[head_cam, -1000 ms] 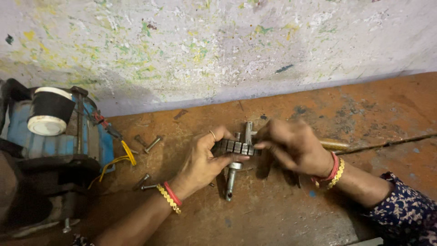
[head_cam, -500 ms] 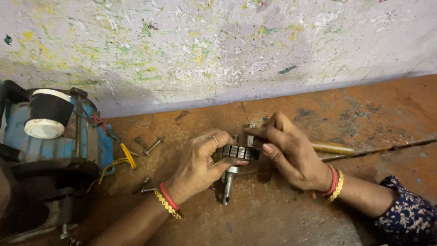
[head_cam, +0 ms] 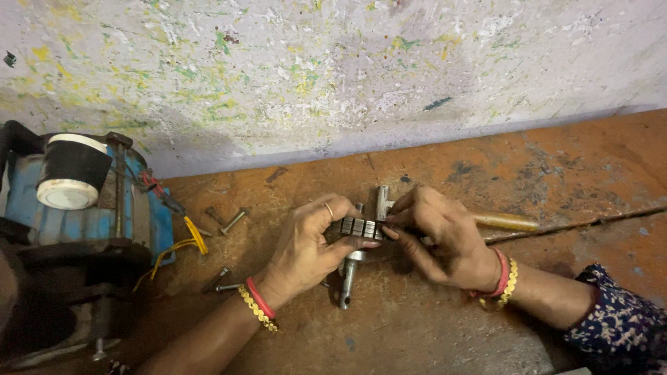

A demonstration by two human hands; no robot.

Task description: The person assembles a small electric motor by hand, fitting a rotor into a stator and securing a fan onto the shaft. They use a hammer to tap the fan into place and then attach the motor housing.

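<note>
Ribbed metal block held between both hands over the bench

Ribbed metal block (head_cam: 361, 227): small, dark grey steel, rectangular, top face cut into a row of short segments with bright edges. Sits level, just above the rust-orange workbench (head_cam: 570, 173), roughly mid-frame, pinched from both ends

Steel pin (head_cam: 381, 201) stands upright right behind the block, touching or nearly so; can't tell if it's part of the same piece. Grey metal shaft (head_cam: 347, 281) runs down from under the block toward the camera, lying on the bench, round end nearest the viewer. Whether it's joined to the block is hidden by the fingers

Left hand (head_cam: 306, 246): fingers curled, thumb under, index and middle on top of the block's left end. Closed grip on it. Ring on one finger, red and gold bangles at the wrist

Right hand (head_cam: 445, 239): fingertips bunched on the block's right end, thumb pressed to its near side. Also closed on it, palm down. Red and gold bangles, patterned dark sleeve further back

Around it:
- yellowish wooden handle (head_cam: 506, 222) pokes out from behind the right hand, flat on the bench
- loose bolts (head_cam: 233, 221) left of the left hand, apart from it
- blue motor (head_cam: 83, 208) at far left with a black-and-white cylinder on top, yellow wire (head_cam: 187, 243) trailing off it
- paint-flecked wall (head_cam: 333, 69) behind
</note>
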